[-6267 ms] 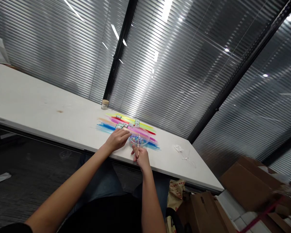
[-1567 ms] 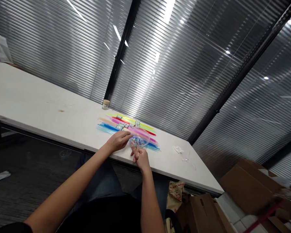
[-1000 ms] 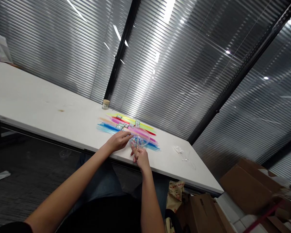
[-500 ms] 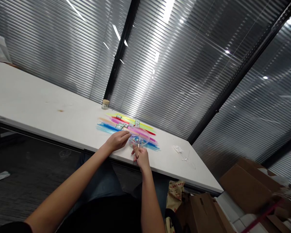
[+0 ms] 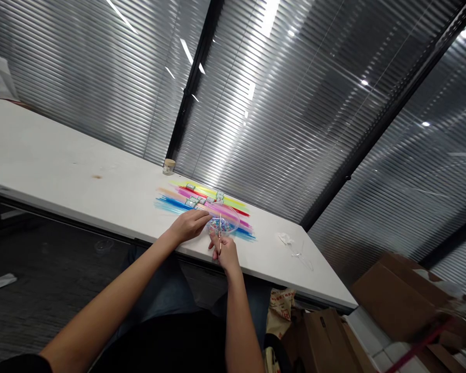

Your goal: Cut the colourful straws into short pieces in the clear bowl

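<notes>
My left hand [image 5: 189,226] rests on the white table [image 5: 81,181], fingers curled against the left side of a clear plastic bowl [image 5: 230,216] that holds small coloured pieces [image 5: 223,225]. My right hand [image 5: 224,252] sits at the table's near edge, closed on a thin reddish stick [image 5: 219,234] that points up over the bowl. Behind the bowl lie rows of coloured straws [image 5: 186,199] in blue, pink, red and yellow. Several small grey-green blocks [image 5: 202,199] sit on them.
A small capped jar [image 5: 168,166] stands near the back edge by the blinds. Clear plastic scraps [image 5: 293,246] lie on the table to the right. Cardboard boxes [image 5: 396,300] and a printed bag [image 5: 281,311] crowd the floor at right.
The stick in my right hand has tipped slightly back and forth over the bowl. My left hand has stayed against the bowl.
</notes>
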Available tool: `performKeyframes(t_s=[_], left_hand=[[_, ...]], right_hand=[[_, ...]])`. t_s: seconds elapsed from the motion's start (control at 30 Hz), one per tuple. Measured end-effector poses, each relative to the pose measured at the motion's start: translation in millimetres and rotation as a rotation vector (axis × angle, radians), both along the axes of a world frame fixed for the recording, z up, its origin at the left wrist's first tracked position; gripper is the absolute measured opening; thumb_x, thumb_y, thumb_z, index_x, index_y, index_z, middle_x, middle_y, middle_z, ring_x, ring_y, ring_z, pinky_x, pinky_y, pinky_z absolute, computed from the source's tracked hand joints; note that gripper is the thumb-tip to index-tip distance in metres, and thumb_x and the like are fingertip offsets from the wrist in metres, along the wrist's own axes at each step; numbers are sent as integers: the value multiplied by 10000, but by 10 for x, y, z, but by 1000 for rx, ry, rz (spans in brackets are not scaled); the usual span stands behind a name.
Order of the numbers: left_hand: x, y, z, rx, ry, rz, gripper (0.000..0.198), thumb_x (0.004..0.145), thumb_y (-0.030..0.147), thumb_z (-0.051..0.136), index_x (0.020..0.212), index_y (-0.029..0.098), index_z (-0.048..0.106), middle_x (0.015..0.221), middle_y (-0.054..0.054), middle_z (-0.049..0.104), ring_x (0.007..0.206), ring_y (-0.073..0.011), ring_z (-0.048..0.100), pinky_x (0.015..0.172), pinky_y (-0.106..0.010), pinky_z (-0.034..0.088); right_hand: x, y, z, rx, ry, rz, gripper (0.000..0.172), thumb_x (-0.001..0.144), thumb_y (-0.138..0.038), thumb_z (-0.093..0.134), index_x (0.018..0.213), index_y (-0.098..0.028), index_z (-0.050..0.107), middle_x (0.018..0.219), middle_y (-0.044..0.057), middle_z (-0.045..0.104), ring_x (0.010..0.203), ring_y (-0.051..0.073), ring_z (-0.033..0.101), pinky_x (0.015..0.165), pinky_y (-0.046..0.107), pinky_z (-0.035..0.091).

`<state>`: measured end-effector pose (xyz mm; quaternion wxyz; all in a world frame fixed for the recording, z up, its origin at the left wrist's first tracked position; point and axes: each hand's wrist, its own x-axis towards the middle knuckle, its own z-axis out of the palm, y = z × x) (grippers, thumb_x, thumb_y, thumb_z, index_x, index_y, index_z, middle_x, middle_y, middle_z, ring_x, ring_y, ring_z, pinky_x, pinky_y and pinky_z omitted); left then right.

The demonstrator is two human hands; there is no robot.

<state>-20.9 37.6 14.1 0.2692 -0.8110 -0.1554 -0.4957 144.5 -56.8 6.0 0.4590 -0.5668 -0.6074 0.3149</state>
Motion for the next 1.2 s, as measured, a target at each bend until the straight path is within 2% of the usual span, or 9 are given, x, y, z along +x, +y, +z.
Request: performKeyframes(t_s=[0.17,0.33,0.77,0.97,1.2], left_hand=[[3,2,-4,-5,-15,-43,276,873,87,414,1039,158,623,951,-94,685,807,-152,650,667,-245,509],[2,-5,6,-18,-28,-25,261,875,91,424,1025,172,623,950,-79,685,802,-144,649,664,-238,502],[-1,-22,15,-4,-30,4,260,866,82,432,1029,165,616,933,-73,686,791,-143,647,656,-230,495],[8,-20,8,-20,-22,-39,282,869,99,427,1059,173,621,947,-77,682,806,-142,650,676,-229,508],[0,-15,15,29,0,-9,258,884,101,417,1041,160,613,952,-84,688,783,-142,649,646,-231,495]], right_hand=[[-3,-6,2,6,30,-2,532,804,-650,501,558,-183,568,352,-40,444,318,91,377,400,214,310],[3,-8,1,-23,94,-17,529,811,-646,492,574,-180,574,349,-42,440,306,90,358,389,217,297],[0,-26,26,-28,31,14,537,789,-658,511,559,-177,565,348,-46,441,319,79,354,402,207,292],[2,-23,20,-21,5,9,530,794,-651,514,565,-177,573,355,-45,448,327,79,358,409,206,299],[-2,-27,24,-6,-12,11,537,798,-655,511,564,-176,578,354,-45,449,324,82,364,414,209,308]])
